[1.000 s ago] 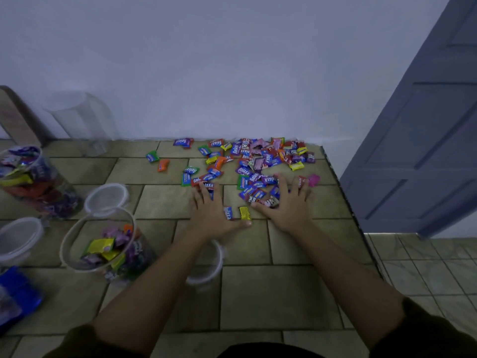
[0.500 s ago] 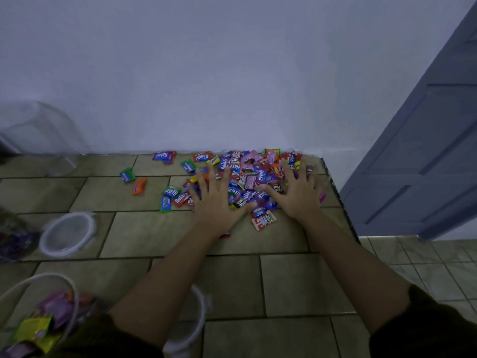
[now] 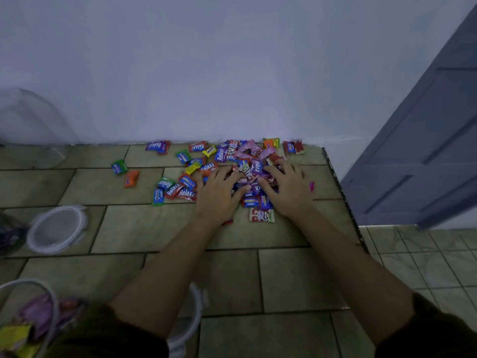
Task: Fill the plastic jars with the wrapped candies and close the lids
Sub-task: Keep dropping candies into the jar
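The pale wall (image 3: 232, 60) runs along the far edge of the tiled surface (image 3: 284, 280), and a grey door (image 3: 426, 151) stands past its right edge. Both my forearms reach out to the far right corner. My left hand (image 3: 219, 195) and right hand (image 3: 287, 192) lie side by side on the candies (image 3: 247, 156), fingers curled down into the pile and thumbs turned in toward each other, gripping wrappers between them. The pile sits against the wall in that corner, thinning out leftward.

At the far left corner stands what seems to be an empty clear jar (image 3: 33, 125), too blurred to be sure. A part-filled jar (image 3: 31, 281) shows at the near left corner. One lid (image 3: 58, 228) lies by the left edge; a second lid (image 3: 196, 313) peeks from under my left forearm. A green candy (image 3: 118, 167) and an orange candy (image 3: 131, 178) lie apart, left of the pile.
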